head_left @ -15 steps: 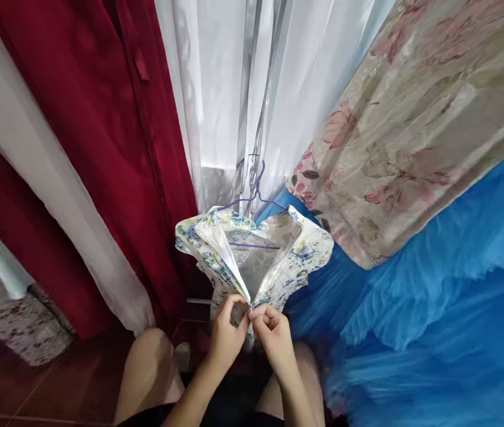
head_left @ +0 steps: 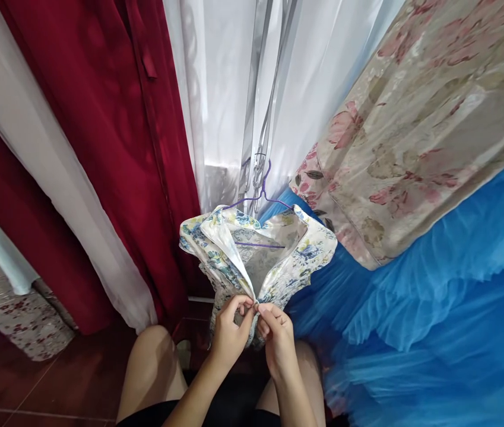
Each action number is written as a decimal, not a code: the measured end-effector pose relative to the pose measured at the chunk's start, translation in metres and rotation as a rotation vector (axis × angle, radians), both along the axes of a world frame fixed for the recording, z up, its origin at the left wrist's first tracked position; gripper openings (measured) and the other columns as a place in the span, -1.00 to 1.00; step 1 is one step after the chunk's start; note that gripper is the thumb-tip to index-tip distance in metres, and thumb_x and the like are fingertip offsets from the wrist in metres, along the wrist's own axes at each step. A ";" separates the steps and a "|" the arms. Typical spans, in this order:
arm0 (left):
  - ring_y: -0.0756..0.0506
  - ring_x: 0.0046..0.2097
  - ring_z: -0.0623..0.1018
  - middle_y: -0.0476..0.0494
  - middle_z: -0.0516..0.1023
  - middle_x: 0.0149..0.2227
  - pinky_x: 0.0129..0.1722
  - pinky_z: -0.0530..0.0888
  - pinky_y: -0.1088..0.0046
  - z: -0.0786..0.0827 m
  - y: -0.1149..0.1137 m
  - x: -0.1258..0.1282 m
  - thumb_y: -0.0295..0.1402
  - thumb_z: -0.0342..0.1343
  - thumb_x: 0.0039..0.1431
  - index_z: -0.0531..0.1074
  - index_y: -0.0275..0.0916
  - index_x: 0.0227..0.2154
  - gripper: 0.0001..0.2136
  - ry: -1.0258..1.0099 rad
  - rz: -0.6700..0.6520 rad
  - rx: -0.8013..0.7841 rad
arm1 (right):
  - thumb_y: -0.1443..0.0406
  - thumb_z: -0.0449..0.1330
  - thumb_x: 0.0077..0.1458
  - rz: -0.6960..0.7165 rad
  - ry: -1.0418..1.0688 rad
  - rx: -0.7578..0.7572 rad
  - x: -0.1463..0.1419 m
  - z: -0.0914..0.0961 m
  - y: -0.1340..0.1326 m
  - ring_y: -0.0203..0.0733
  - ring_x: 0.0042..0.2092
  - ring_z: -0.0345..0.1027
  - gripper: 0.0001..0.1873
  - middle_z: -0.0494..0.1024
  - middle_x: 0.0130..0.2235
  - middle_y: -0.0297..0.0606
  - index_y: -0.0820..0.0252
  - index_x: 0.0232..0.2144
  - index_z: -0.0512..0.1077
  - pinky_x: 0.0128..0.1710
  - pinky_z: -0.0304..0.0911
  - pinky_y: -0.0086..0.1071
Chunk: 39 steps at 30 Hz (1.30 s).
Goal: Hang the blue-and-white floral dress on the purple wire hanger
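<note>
A white garment with blue and yellow flowers (head_left: 298,252) hangs on a thin purple hanger (head_left: 260,193), its front open in a V. My left hand (head_left: 229,335) and my right hand (head_left: 277,338) meet at the bottom of that opening. Each hand pinches one front edge of the garment between thumb and fingers, the fingertips almost touching. My bare knees show just below the hands.
A dark red curtain (head_left: 113,148) hangs at left, a white sheer curtain (head_left: 225,89) in the middle. A beige flowered bedcover (head_left: 425,118) and a blue frilled skirt or netting (head_left: 434,314) fill the right. Dark red floor tiles (head_left: 33,385) lie below.
Both hands stay pinched at the garment's front edges, with the fingers slightly shifted. The view has moved a little, so everything sits slightly higher and to the right.
</note>
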<state>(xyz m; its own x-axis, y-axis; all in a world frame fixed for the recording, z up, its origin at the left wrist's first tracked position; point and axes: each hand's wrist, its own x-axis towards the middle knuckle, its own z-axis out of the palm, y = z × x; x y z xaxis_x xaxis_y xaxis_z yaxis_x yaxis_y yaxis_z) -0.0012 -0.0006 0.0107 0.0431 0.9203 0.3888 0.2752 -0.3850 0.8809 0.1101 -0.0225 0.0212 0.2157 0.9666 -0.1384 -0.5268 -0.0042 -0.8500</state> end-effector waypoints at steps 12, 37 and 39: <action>-0.03 -0.37 0.36 -0.02 0.47 -0.36 -0.31 0.35 0.48 0.000 -0.001 -0.001 -0.41 0.08 0.27 0.43 -0.21 -0.29 -0.96 0.032 -0.037 -0.021 | 0.14 0.51 -0.19 0.019 0.185 -0.049 0.005 0.011 0.011 -0.49 -0.62 -0.18 -0.66 0.07 -0.70 -0.56 0.31 -0.47 0.60 -0.62 -0.19 -0.52; -0.07 -0.41 0.42 -0.06 0.52 -0.41 -0.36 0.40 0.46 -0.004 -0.010 0.000 -0.28 0.12 0.28 0.43 -0.19 -0.34 -0.88 0.032 0.001 -0.034 | 0.21 0.47 -0.16 0.091 0.199 0.055 0.006 0.067 0.045 -0.51 -0.64 -0.24 -0.71 0.06 -0.72 -0.59 0.30 -0.54 0.49 -0.65 -0.27 -0.51; -0.07 -0.42 0.42 -0.06 0.52 -0.42 -0.37 0.40 0.45 -0.004 -0.011 0.002 -0.27 0.13 0.27 0.43 -0.19 -0.34 -0.88 0.033 0.001 -0.032 | 0.22 0.46 -0.14 0.087 0.177 0.078 0.007 0.076 0.050 -0.50 -0.64 -0.24 -0.72 0.06 -0.73 -0.59 0.29 -0.55 0.47 -0.66 -0.26 -0.51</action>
<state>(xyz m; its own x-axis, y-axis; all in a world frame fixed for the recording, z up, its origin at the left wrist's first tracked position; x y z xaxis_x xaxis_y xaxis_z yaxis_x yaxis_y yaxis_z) 0.0011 -0.0117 0.0063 0.0548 0.9324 0.3573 0.3044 -0.3564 0.8833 0.1170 0.0271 0.0973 0.1099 0.9898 -0.0907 -0.6682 0.0060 -0.7439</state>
